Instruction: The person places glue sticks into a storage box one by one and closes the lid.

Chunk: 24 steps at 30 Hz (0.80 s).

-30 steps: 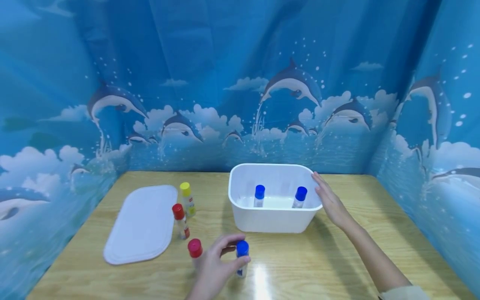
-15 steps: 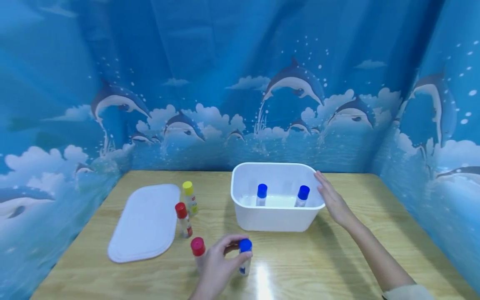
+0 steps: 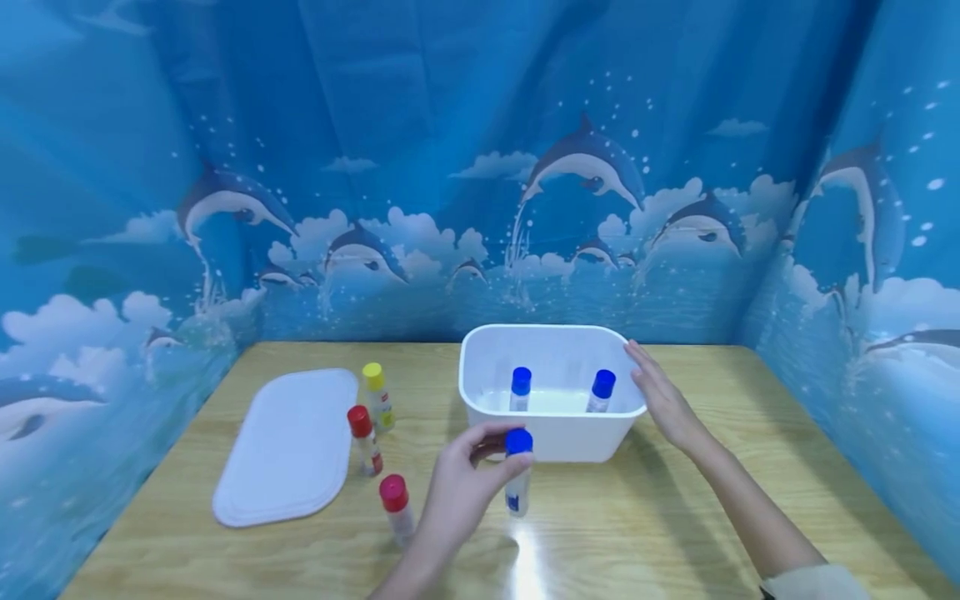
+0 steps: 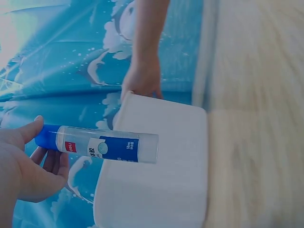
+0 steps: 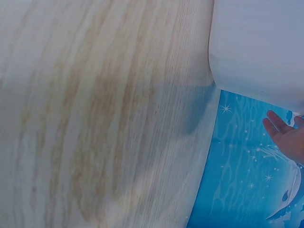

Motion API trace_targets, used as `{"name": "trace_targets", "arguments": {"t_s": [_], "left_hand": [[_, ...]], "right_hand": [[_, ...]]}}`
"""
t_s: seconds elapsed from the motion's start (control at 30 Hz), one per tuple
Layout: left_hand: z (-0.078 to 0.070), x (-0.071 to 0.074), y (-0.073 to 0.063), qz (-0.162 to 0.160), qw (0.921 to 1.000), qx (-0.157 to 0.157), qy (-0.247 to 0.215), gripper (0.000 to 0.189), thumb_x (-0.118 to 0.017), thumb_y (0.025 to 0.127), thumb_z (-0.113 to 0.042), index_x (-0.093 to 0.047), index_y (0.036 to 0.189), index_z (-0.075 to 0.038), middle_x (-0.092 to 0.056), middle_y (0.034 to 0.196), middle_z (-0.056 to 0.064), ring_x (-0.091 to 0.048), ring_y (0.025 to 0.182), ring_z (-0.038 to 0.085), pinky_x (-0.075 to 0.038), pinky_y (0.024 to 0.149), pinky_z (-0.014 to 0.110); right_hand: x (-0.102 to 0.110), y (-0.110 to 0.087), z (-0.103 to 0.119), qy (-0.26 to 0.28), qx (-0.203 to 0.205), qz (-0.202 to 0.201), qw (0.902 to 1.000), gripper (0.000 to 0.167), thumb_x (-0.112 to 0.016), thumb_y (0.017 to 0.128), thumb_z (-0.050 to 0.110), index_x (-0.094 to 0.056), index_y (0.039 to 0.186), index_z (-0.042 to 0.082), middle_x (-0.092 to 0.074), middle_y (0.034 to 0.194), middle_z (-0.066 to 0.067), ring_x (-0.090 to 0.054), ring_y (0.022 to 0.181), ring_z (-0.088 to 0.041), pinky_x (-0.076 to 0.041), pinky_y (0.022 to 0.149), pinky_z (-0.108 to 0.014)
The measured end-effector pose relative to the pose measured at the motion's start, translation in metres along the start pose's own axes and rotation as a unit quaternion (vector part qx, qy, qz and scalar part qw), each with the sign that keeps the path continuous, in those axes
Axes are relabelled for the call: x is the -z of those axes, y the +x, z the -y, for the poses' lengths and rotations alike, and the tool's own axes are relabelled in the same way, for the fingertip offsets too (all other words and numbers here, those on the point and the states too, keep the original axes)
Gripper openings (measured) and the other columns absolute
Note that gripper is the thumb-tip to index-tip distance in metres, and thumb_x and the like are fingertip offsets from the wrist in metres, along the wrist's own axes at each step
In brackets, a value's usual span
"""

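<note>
White bin (image 3: 577, 439), right of centre in the head view, stands open at the top on the table (image 3: 645, 542); inside it are two blue-capped tubes, one at left (image 3: 521, 389) and one at right (image 3: 601, 392), both upright, lower parts partly hidden by the front wall. Bin is smooth, plastic-looking, rounded at the corners, sides tapering toward the base. Held tube (image 3: 517, 492) is at lower centre, in front of the bin and outside it: blue cap uppermost, roughly vertical, base clear of the wood. Left wrist view shows it crosswise over the bin's white wall, a clear cylinder with a label in blue and white and a small red patch. Table surface is pale, wood-grained, with a bright reflection at bottom centre. White panel (image 3: 288, 450), flat with rounded corners, lies at left. Beside it, a yellow-capped tube (image 3: 379, 404), a red-capped tube (image 3: 367, 446) and a pinkish-red-capped tube (image 3: 397, 504) stand in a loose line running down the frame. Blue curtain (image 3: 420, 150), dolphin-printed and creased, fills the upper frame. Left hand (image 3: 465, 487) reaches up from the bottom edge, thumb and fingers pinching the blue cap of the held tube. Right hand (image 3: 663, 404) comes in from lower right, pale sleeve (image 3: 817, 583) at the forearm, fingers extended and resting against the bin's right end, at the rim
</note>
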State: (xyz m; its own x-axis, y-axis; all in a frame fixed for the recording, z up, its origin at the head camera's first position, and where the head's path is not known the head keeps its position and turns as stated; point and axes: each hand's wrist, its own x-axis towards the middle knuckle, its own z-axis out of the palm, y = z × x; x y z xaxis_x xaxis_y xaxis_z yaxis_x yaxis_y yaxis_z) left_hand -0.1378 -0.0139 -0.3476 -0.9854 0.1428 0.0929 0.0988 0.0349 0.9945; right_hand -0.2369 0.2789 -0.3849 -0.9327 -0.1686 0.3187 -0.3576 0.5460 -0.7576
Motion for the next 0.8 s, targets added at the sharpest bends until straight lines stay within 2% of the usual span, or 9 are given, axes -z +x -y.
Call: {"name": "trace_targets", "arguments": {"t_s": [0.17, 0.4, 0.67, 0.8], "left_hand": [[-0.015, -0.008, 0.01, 0.004, 0.9998, -0.006, -0.017, 0.036, -0.074, 0.076, -0.027, -0.065, 0.108, -0.014, -0.061, 0.109, 0.0, -0.056, 0.101, 0.018, -0.047, 0.086, 0.029], [-0.032, -0.022, 0.021, -0.001, 0.9992, -0.017, -0.037, 0.033, -0.075, 0.077, -0.025, -0.066, 0.106, -0.013, -0.06, 0.108, 0.001, -0.056, 0.099, 0.018, -0.049, 0.082, 0.028], [-0.052, -0.035, 0.036, 0.009, 0.9972, -0.068, -0.028, 0.031, -0.074, 0.078, -0.023, -0.066, 0.107, -0.014, -0.063, 0.103, -0.004, -0.058, 0.094, 0.013, -0.049, 0.081, 0.027], [-0.059, -0.04, 0.044, 0.006, 0.9968, -0.079, -0.012, 0.031, -0.074, 0.079, -0.026, -0.066, 0.107, -0.016, -0.063, 0.102, -0.006, -0.058, 0.093, 0.011, -0.05, 0.078, 0.027]], "right_hand": [[0.0, 0.002, -0.001, 0.002, 0.0, 0.002, 1.0, 0.048, -0.032, 0.101, 0.02, -0.023, 0.142, -0.003, -0.011, 0.148, -0.022, -0.007, 0.134, -0.041, -0.005, 0.102, -0.062], [0.0, 0.002, -0.002, -0.001, 0.006, 0.0, 1.0, 0.048, -0.032, 0.101, 0.02, -0.024, 0.142, -0.004, -0.013, 0.148, -0.022, -0.008, 0.134, -0.041, -0.006, 0.102, -0.061], [0.0, 0.0, -0.001, -0.011, -0.014, 0.005, 0.9998, 0.048, -0.031, 0.101, 0.023, -0.023, 0.143, 0.0, -0.011, 0.149, -0.018, -0.007, 0.134, -0.039, -0.007, 0.101, -0.062], [-0.001, 0.0, -0.001, -0.012, -0.013, 0.004, 0.9998, 0.047, -0.031, 0.101, 0.021, -0.024, 0.143, 0.0, -0.012, 0.149, -0.019, -0.008, 0.134, -0.039, -0.008, 0.101, -0.062]]}}
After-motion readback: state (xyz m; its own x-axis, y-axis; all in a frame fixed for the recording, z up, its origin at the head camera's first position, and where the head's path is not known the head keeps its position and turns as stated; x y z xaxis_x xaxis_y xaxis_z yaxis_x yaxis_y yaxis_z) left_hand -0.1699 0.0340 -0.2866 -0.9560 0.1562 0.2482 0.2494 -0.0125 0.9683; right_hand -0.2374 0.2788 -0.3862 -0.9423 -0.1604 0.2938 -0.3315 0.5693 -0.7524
